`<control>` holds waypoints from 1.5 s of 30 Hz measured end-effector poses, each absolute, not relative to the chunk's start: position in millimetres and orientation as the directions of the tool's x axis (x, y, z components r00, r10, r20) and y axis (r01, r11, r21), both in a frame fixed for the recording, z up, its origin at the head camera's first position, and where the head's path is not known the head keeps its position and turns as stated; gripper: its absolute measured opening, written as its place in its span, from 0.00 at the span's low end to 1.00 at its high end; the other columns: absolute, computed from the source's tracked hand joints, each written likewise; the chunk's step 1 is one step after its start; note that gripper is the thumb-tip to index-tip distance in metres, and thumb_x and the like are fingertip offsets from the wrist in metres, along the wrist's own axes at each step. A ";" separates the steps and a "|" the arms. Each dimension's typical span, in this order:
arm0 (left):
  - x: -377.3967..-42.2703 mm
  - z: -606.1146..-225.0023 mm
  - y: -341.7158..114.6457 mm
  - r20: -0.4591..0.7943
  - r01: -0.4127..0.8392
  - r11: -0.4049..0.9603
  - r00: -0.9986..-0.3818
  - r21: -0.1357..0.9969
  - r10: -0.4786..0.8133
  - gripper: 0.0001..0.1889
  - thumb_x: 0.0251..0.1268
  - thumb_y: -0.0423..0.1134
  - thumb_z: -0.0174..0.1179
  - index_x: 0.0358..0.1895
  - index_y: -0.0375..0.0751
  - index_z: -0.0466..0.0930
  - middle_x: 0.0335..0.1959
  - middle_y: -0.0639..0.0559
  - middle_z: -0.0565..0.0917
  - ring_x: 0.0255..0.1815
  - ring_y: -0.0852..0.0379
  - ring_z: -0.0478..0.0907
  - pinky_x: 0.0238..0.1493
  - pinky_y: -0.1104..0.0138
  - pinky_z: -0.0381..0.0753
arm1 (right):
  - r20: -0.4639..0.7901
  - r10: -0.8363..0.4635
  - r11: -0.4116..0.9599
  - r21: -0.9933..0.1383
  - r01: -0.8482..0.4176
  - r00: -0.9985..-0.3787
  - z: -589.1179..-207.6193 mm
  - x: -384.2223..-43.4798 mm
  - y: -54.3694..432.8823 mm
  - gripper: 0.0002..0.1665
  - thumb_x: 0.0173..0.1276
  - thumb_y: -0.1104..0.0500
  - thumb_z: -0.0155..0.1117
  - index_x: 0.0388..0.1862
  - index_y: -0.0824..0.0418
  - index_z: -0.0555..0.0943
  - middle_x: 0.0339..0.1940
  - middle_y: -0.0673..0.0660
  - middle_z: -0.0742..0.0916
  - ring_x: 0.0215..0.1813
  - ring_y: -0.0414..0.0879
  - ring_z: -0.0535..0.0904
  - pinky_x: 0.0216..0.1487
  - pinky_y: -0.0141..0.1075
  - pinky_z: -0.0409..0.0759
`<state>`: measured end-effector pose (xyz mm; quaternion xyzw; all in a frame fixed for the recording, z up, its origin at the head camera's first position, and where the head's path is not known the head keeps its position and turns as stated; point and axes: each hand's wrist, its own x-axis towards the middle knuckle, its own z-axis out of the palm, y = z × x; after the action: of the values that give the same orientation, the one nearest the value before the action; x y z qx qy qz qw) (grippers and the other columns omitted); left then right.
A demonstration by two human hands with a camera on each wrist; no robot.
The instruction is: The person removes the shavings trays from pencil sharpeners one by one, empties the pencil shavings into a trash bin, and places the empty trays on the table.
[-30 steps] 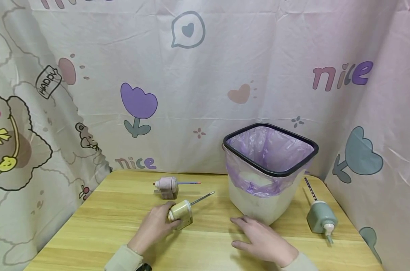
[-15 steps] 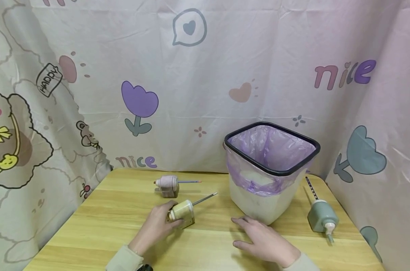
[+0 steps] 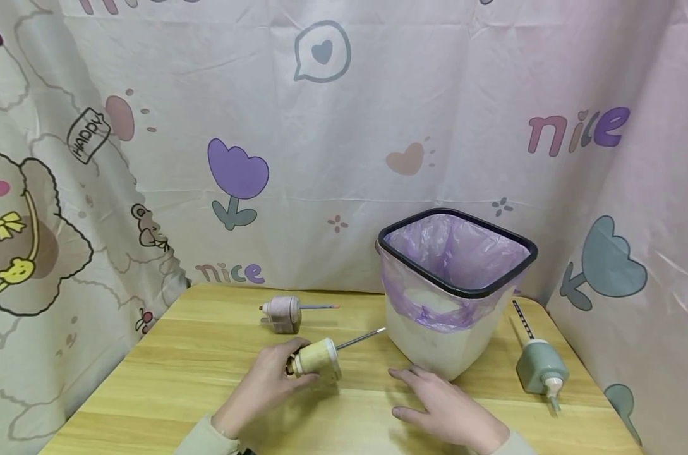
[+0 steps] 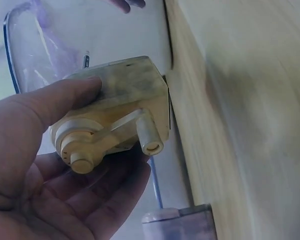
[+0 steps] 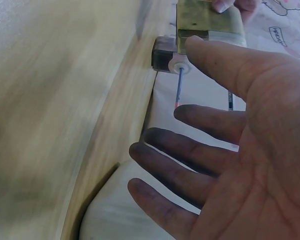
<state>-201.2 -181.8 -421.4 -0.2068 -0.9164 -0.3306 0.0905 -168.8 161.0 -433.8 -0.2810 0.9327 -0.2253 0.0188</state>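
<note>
The left hand (image 3: 265,380) grips the sharpener (image 3: 316,357), seemingly positioning it, and the next move likely needs the empty right hand (image 3: 445,406) at the pencil (image 3: 361,339) beyond that grip.

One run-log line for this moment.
left hand: grips yellow sharpener, pencil inserted | right hand: holds nothing, near bin | pink sharpener, green sharpener: on table

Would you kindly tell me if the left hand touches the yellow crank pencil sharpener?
Touching: in the left wrist view, the left hand grips the yellow crank pencil sharpener, thumb lying on its side.
</note>
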 end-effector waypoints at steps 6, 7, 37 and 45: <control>-196.2 -415.3 -177.8 0.305 0.471 0.662 -0.882 0.582 0.359 0.25 0.57 0.46 0.81 0.57 0.44 0.86 0.42 0.57 0.89 0.37 0.69 0.78 0.39 0.72 0.81 | 0.113 -0.529 0.741 -0.423 -0.522 -0.841 -434.0 -166.1 161.0 0.37 0.78 0.37 0.65 0.77 0.56 0.77 0.70 0.55 0.85 0.68 0.56 0.83 0.65 0.57 0.85; -195.5 -414.3 -177.0 0.302 0.472 0.659 -0.881 0.586 0.363 0.25 0.57 0.47 0.81 0.57 0.45 0.86 0.43 0.57 0.89 0.38 0.69 0.78 0.39 0.72 0.81 | 0.114 -0.528 0.740 -0.423 -0.522 -0.841 -433.9 -165.4 161.2 0.37 0.78 0.37 0.65 0.77 0.56 0.77 0.70 0.55 0.85 0.69 0.57 0.82 0.66 0.58 0.84; -177.1 -390.2 -148.7 0.318 0.583 0.421 -0.775 0.695 0.546 0.22 0.62 0.47 0.79 0.59 0.57 0.85 0.40 0.64 0.88 0.38 0.69 0.82 0.42 0.69 0.89 | 0.317 -0.484 0.595 -0.564 -0.573 -0.815 -428.2 -158.6 149.7 0.32 0.76 0.36 0.68 0.70 0.50 0.81 0.64 0.46 0.89 0.61 0.44 0.87 0.60 0.43 0.89; -174.2 -387.0 -142.0 0.300 0.580 0.365 -0.749 0.728 0.591 0.21 0.63 0.46 0.79 0.58 0.57 0.84 0.41 0.62 0.88 0.38 0.70 0.84 0.43 0.68 0.90 | 0.265 -0.416 0.626 -0.610 -0.486 -0.870 -421.9 -149.9 146.5 0.29 0.71 0.31 0.71 0.62 0.46 0.86 0.59 0.45 0.90 0.58 0.43 0.87 0.59 0.42 0.89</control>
<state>-174.2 -142.0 -387.0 -0.3543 -0.8261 -0.4381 -0.0061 -149.9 146.5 -421.9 -0.2504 0.9003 -0.3527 -0.0492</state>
